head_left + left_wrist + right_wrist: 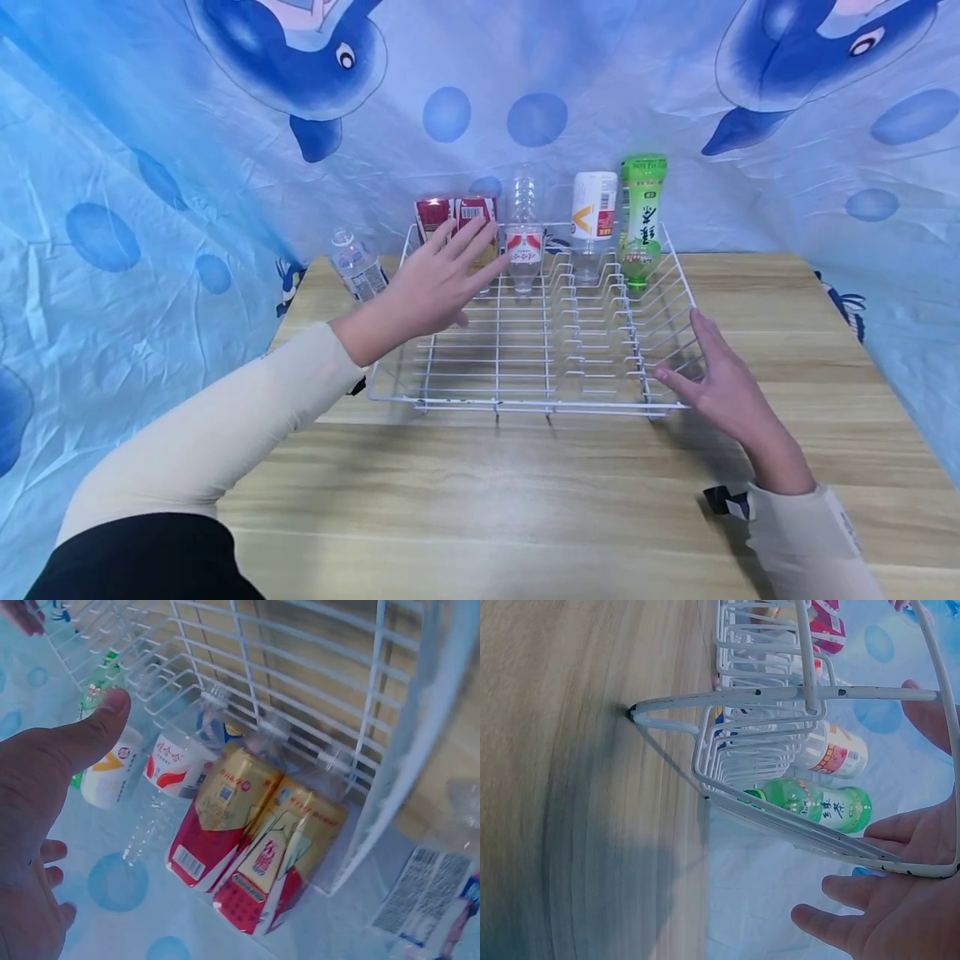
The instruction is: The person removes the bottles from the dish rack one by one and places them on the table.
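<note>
My left hand (435, 279) reaches over the left part of a white wire dish rack (521, 406), fingers spread and holding nothing. Behind its fingers are two red-and-gold labelled bottles (225, 817), partly hidden in the head view. To their right, a clear bottle with a red-and-white label (525, 247), a white-labelled bottle (594, 204) and a green bottle (642, 218) lean in a row at the rack's back, necks down. At the rack's right side, my right hand (722, 385) straddles the rim, thumb inside and straightened fingers outside.
A clear plastic bottle (360, 268) stands left of the rack on the wooden table (495, 508). A blue dolphin-print curtain (480, 75) hangs behind the table and down both sides. Wire dividers (596, 333) rise inside the rack's right half.
</note>
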`<act>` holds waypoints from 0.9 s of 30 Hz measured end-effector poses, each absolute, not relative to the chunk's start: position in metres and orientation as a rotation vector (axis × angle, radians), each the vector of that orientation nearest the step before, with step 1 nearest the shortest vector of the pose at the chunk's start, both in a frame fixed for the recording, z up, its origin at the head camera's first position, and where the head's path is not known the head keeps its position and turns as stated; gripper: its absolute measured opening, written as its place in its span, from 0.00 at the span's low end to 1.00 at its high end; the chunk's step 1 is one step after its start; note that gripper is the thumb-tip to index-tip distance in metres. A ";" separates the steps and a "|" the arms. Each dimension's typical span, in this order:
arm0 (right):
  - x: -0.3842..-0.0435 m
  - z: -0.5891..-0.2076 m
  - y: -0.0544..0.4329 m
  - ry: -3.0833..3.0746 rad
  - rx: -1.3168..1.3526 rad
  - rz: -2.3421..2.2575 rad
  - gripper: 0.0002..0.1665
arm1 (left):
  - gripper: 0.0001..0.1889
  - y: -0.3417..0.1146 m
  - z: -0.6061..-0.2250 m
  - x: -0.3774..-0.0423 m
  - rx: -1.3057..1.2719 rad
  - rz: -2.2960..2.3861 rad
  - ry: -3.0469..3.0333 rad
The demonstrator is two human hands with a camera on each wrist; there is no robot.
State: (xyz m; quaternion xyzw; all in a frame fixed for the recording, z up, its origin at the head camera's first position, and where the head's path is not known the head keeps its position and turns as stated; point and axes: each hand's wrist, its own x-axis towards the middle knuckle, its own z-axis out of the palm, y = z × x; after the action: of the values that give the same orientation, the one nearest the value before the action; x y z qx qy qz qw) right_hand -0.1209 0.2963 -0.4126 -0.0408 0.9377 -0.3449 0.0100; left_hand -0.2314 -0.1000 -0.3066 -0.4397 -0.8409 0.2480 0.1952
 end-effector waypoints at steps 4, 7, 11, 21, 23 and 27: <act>-0.120 -0.414 0.298 2.931 -0.144 -1.080 0.65 | 0.64 -0.088 -0.299 -0.243 -1.286 0.814 -2.303; -0.120 -0.416 0.299 2.930 -0.159 -1.093 0.66 | 0.62 -0.081 -0.296 -0.253 -1.325 0.896 -2.267; -0.119 -0.418 0.298 2.924 -0.160 -1.114 0.66 | 0.61 -0.074 -0.291 -0.270 -1.387 0.957 -2.221; -0.120 -0.416 0.295 2.946 -0.145 -1.107 0.67 | 0.41 -0.054 -0.276 -0.307 -1.499 0.997 -2.070; -0.119 -0.416 0.295 2.946 -0.140 -1.110 0.67 | 0.38 -0.048 -0.275 -0.313 -1.511 1.019 -2.043; -0.114 -0.417 0.295 2.947 -0.143 -1.106 0.67 | 0.37 -0.039 -0.273 -0.321 -1.547 1.101 -2.017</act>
State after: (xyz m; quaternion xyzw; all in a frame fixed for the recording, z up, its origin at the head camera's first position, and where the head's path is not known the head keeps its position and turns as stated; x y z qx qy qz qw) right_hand -0.1144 0.2947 -0.4168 -0.0453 0.9353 -0.3510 -0.0047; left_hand -0.3206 -0.0391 -0.2727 -0.5490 -0.7155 0.3906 0.1846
